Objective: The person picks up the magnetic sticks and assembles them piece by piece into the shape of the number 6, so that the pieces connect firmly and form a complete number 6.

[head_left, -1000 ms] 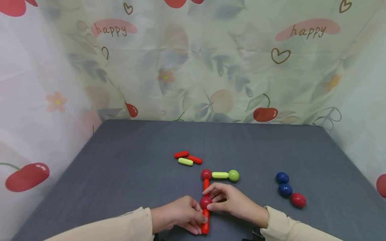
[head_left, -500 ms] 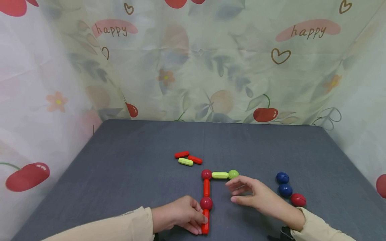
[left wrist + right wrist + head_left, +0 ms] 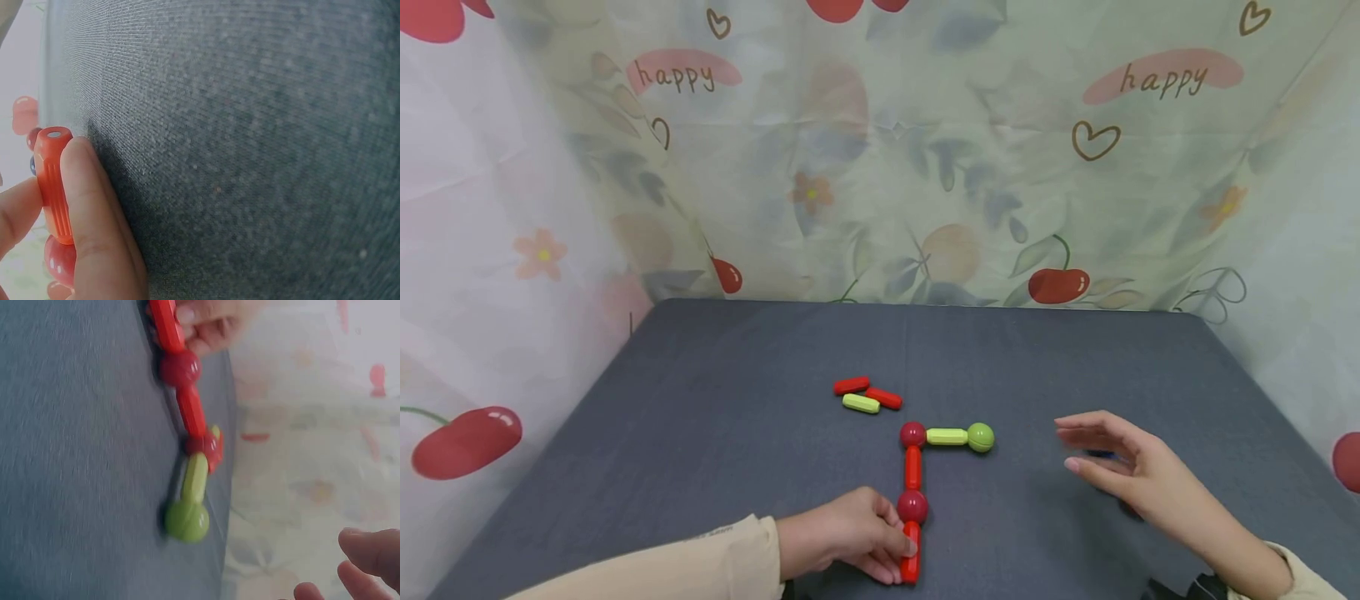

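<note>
My left hand (image 3: 857,537) pinches the near red rod (image 3: 912,562) between thumb and fingers; the left wrist view shows its free end with a small metal dot. That rod joins a red ball (image 3: 912,507), then another red rod (image 3: 913,468) and a far red ball (image 3: 913,434). From there a yellow-green rod (image 3: 947,437) runs right to a green ball (image 3: 981,437). My right hand (image 3: 1138,471) hovers at the right with fingers apart and nothing in them. It covers most of the loose balls there; a sliver of a blue ball (image 3: 1101,454) shows between thumb and fingers.
Behind the joined pieces lie two loose red rods (image 3: 852,385) and a loose yellow-green rod (image 3: 861,403). The dark grey table (image 3: 737,417) meets a patterned curtain (image 3: 895,167) at its back, with more curtain along both sides.
My right hand has let go of the nearer red ball and swung right, over the loose balls. The left hand keeps its pinch on the near rod, and the joined pieces stay put.
</note>
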{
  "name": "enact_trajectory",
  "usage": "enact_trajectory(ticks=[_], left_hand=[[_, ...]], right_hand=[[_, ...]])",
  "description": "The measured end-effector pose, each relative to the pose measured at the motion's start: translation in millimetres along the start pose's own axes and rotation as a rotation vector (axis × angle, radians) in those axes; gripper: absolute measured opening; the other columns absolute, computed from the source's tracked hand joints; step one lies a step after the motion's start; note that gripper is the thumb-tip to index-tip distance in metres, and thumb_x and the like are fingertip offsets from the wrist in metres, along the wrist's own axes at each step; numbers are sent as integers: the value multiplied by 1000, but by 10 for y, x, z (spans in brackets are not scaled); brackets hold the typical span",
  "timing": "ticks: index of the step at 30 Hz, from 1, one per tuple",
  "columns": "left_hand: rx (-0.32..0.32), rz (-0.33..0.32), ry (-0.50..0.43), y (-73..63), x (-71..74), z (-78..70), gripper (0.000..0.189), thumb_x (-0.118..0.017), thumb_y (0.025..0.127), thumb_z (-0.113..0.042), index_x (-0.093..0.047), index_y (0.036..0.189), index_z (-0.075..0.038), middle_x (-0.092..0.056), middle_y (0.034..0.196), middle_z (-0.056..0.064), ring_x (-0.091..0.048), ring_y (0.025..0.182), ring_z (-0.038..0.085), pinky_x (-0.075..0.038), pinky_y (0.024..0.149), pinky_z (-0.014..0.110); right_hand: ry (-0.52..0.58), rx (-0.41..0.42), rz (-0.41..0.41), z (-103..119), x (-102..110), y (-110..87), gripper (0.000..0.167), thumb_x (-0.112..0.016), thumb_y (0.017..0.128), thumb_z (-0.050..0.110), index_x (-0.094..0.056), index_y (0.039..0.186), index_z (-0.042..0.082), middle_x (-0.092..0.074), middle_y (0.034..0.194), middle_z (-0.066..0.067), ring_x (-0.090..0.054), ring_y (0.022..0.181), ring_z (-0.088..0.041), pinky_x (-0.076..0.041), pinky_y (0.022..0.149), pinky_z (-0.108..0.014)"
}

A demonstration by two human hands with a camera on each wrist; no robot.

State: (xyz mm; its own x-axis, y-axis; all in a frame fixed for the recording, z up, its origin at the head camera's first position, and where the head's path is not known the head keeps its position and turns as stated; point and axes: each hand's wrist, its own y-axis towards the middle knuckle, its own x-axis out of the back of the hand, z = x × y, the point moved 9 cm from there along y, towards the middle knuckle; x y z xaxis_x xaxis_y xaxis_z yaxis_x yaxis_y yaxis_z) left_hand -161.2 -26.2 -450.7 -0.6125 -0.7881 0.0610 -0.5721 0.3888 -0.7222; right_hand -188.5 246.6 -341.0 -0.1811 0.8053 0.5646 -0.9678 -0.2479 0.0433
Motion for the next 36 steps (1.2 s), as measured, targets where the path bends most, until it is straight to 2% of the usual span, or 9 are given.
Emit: enact_trajectory(ticks=[4, 12, 16, 20, 23, 25, 27, 36], left_hand=[[-15, -8, 4, -12, -12, -6, 11, -72, 86, -13, -64, 90, -6, -68, 75, 5, -63, 57, 7, -56, 63, 23], [-20, -9, -2, 5, -13, 6, 9, -71, 87, -11, -64, 90, -6, -67, 73, 5, -62, 57, 7, -56, 62, 23], [-20, -4, -7, -2, -13, 4, 9, -71, 87, -11, -64, 90, -6, -67, 73, 5, -62, 57, 7, -56, 62, 23], [-19, -3, -11, 10, -14, 14, 8, -71, 87, -11, -65, 90, -6, -67, 72, 4, -62, 56, 7, -56, 62, 22], [-21, -2, -11, 14, -14, 16, 7, -70, 87, -10, -65, 89, -6, -67, 72, 4, -62, 56, 7, -56, 61, 22], [-24, -1, -10, 15, -15, 13, 7, -70, 87, -10, -65, 89, -6, -67, 72, 4, -62, 56, 7, -56, 61, 22], [-25, -1, -9, 16, -13, 13, 7, -70, 87, -10, -65, 89, -6, -67, 72, 4, -62, 56, 7, -56, 61, 22], [-32, -4, -6, 14, -5, 4, 7, -71, 87, -10, -65, 88, -6, -66, 71, 4, -62, 56, 7, -56, 60, 22]], right_hand=[[-21, 14, -65, -113, 172, -77, 40, -67, 92, 19, -54, 130, 11, -60, 119, 17, -59, 104, 8, -53, 81, -18], [-105, -19, -142, -394, 391, -204, 40, -65, 93, 20, -53, 129, 7, -60, 117, 17, -58, 102, 11, -50, 77, -11], [-155, -62, -164, -566, 459, -232, 43, -67, 92, 22, -53, 130, 6, -56, 112, 27, -55, 100, 16, -49, 75, -8], [-205, -122, -165, -736, 473, -259, 46, -67, 92, 27, -53, 130, 6, -62, 119, 8, -50, 96, 21, -47, 73, -7], [-231, -156, -158, -836, 471, -279, 46, -68, 91, 29, -55, 129, 4, -61, 123, -14, -47, 94, 23, -47, 72, -7], [-233, -168, -149, -891, 463, -289, 46, -68, 91, 28, -56, 128, 3, -62, 122, -13, -46, 94, 24, -47, 72, -8], [-227, -182, -130, -940, 440, -301, 46, -68, 91, 28, -56, 127, 2, -61, 123, -18, -45, 93, 23, -48, 72, -10], [-133, -232, -66, -1063, 323, -317, 45, -69, 90, 22, -56, 126, -2, -60, 123, -20, -59, 91, 12, -53, 71, -17]])
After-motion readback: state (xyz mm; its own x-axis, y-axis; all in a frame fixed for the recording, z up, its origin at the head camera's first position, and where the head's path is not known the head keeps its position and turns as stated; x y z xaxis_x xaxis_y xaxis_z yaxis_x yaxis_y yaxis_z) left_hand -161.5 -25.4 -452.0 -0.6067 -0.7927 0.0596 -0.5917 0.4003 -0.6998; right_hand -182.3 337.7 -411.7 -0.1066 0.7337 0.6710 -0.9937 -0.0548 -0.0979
